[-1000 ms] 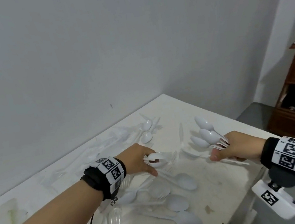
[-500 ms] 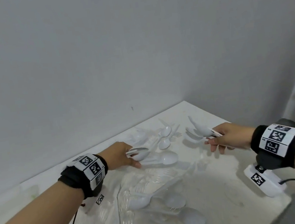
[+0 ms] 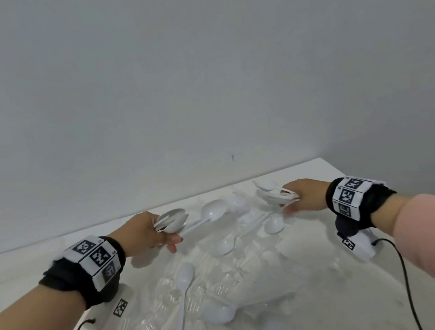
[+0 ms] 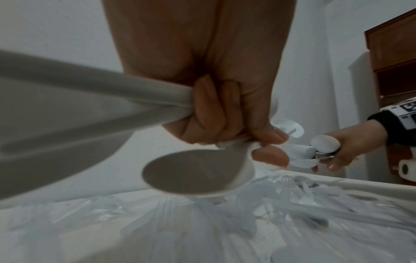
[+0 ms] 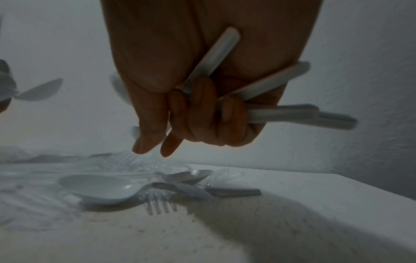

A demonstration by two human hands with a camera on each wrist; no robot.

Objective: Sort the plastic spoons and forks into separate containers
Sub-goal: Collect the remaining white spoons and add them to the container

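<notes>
Two fists clamped on white plastic spoons: left hand at frame centre-left, right hand at centre-right, above loose white spoons and clear plastic forks strewn across the white table. No containers in view. Likely slippage from overfull, fanned bundles.

— What's different from a second ago?
— The left hand is now further back on the worktop, holding a small stack of white spoons instead of one.
— And the right hand?
— It is nearer the wall, its spoon bundle lower and flatter.
</notes>
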